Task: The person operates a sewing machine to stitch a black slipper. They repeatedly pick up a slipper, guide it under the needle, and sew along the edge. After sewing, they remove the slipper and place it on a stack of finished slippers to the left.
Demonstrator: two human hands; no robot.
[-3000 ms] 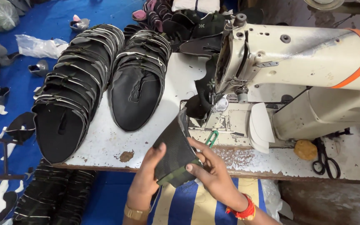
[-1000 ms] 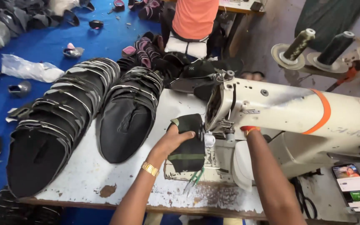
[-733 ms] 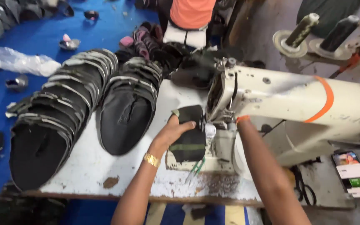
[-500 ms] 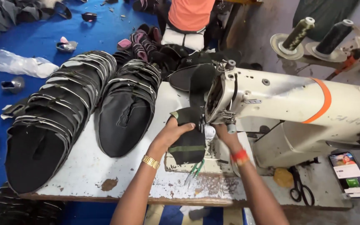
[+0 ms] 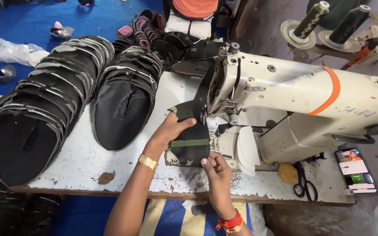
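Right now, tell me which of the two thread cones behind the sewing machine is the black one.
The right cone is black; the left cone beside it is olive green.

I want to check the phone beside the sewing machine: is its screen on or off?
On. The phone lies flat on the table's right end, and its screen glows with coloured pictures.
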